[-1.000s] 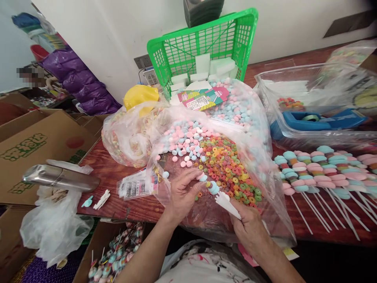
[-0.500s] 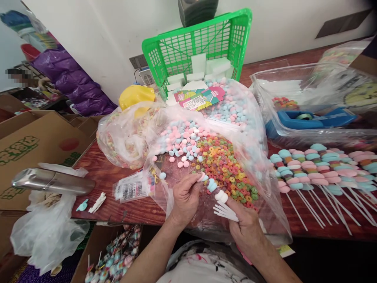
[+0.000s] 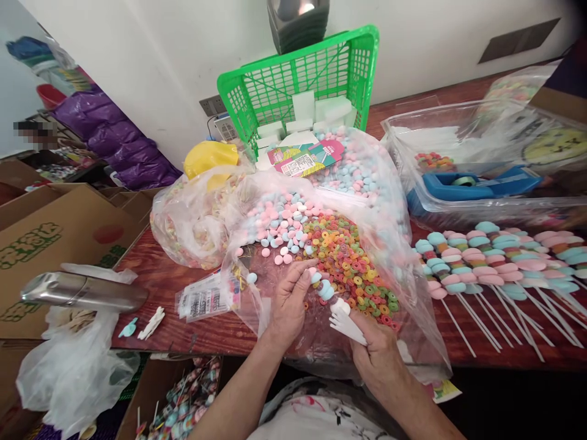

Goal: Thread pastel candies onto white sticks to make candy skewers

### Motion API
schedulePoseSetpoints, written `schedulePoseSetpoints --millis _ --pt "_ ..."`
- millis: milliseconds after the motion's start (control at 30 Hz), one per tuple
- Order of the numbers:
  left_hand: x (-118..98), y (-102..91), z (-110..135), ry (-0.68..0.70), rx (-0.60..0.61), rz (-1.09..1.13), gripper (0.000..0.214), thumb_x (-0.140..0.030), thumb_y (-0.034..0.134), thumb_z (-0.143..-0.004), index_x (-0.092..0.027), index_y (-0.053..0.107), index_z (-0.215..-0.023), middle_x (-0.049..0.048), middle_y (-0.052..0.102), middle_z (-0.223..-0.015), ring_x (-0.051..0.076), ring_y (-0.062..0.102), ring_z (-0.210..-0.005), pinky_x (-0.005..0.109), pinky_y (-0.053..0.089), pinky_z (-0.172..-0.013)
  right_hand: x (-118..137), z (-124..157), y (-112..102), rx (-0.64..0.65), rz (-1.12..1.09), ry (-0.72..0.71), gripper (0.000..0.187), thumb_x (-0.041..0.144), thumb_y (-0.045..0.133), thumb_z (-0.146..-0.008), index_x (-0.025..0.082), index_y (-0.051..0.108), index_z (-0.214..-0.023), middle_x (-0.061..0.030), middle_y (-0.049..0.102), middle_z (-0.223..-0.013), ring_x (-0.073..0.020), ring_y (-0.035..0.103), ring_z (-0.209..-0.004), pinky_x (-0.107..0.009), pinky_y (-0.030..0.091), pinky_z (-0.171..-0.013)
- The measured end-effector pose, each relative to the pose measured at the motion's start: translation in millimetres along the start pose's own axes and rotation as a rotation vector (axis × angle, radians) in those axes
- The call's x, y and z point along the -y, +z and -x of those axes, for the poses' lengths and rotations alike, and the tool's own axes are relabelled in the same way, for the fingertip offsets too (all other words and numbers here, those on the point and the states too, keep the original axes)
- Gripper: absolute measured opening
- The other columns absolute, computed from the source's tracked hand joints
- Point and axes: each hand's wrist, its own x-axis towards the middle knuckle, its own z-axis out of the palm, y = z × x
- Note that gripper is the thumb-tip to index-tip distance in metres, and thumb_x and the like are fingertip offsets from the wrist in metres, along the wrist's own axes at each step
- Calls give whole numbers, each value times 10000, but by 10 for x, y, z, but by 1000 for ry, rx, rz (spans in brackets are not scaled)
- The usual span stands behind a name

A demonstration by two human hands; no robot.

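Note:
My right hand (image 3: 380, 345) is closed round a bundle of white sticks (image 3: 347, 325). From that hand a candy skewer (image 3: 326, 288) points up and left, with blue, white and ring-shaped candies threaded in a row. At its far end my left hand (image 3: 292, 300) pinches a small pink candy (image 3: 312, 271) between thumb and fingers. Just beyond both hands lie a heap of coloured ring gummies (image 3: 353, 263) and a heap of pink and blue round candies (image 3: 279, 223), spread on a clear plastic bag (image 3: 415, 305).
Finished candy skewers (image 3: 499, 260) lie in rows on the right, below a clear plastic bin (image 3: 486, 211) with a blue tape dispenser (image 3: 481, 183). A green basket (image 3: 298, 67) stands at the back. Leftward are a steel flask (image 3: 87, 290) and cardboard boxes (image 3: 59, 244).
My left hand has shifted slightly, and the thumb and fingers stay at the skewer's far end. My right hand and the sticks have moved a little left and down.

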Motion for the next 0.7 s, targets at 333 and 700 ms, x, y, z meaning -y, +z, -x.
schedulePoseSetpoints --millis 333,700 --pt "139 202 191 -73 -42 111 333 -422 680 -829 -206 653 -1081 63 734 -947 195 699 -890 306 550 -760 90 -30 70 -18 8 -51 464 8 359 -732 164 729 -963 -49 739 -714 -169 697 -603 -223 536 -578" --pt "-105 310 6 -154 6 406 331 -445 676 -806 -163 559 -680 -24 588 -607 129 627 -572 270 528 -606 -3 -31 -42 2 177 -179 633 -31 384 -669 154 625 -1224 -74 741 -832 -216 714 -761 -320 583 -720"
